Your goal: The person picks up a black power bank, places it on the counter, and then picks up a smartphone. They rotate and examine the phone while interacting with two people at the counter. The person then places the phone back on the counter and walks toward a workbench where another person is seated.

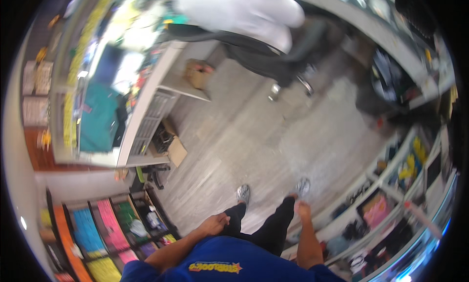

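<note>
My left hand hangs in front of my left thigh, its fingers curled inward. Whatever those fingers may hold is hidden. On the other side, my right hand hangs beside my right leg, near the shoe, and its fingers are small and blurred. Neither hand touches a shelf or table. Below them show my black trousers and a pair of patterned grey shoes on the floor. I wear a blue shirt.
A person in white is by a black office chair. At left stands a cluttered desk, an open cardboard box beneath it. Compartments of coloured packs fill the lower left; shelves with goods line the right.
</note>
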Action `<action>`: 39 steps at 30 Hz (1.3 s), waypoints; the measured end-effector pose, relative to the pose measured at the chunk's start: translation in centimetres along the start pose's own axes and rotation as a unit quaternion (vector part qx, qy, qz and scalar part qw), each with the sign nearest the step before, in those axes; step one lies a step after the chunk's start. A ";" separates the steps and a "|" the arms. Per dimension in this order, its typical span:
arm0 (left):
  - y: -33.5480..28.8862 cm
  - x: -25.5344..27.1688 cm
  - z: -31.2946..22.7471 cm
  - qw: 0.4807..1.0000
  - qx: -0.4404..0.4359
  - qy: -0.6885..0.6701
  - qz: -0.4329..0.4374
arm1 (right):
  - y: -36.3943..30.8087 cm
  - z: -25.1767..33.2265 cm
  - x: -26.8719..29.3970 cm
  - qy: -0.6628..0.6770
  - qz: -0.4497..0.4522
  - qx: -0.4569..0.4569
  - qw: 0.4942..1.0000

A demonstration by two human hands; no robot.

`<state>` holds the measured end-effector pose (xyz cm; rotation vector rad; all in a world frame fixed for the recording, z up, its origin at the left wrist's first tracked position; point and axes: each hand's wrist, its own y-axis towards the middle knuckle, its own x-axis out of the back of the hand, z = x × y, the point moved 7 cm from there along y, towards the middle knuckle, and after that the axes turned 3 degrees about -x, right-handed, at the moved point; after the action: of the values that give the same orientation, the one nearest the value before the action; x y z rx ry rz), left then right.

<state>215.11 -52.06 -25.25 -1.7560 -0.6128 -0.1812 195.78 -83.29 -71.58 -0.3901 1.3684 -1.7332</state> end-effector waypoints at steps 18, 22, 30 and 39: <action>-1.9 0.9 50.3 0.810 0.069 -0.512 -0.277 | -9.9 30.2 -31.2 -0.628 -0.068 0.345 0.694; -3.8 1.6 60.6 0.805 0.067 -0.499 -0.313 | -6.5 15.5 -54.2 -0.723 0.067 0.311 0.614; -7.6 1.5 70.5 0.727 0.106 -0.590 -0.334 | -31.9 -4.9 -93.3 -0.727 0.470 0.256 0.430; -1.6 5.7 68.8 0.738 0.140 -0.582 -0.312 | 1.3 7.3 -89.0 -0.927 0.127 0.220 0.277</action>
<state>205.69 14.60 -40.77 -1.1251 -2.0235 0.6016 252.45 -18.74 -47.17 -1.1423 -0.8379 -0.2477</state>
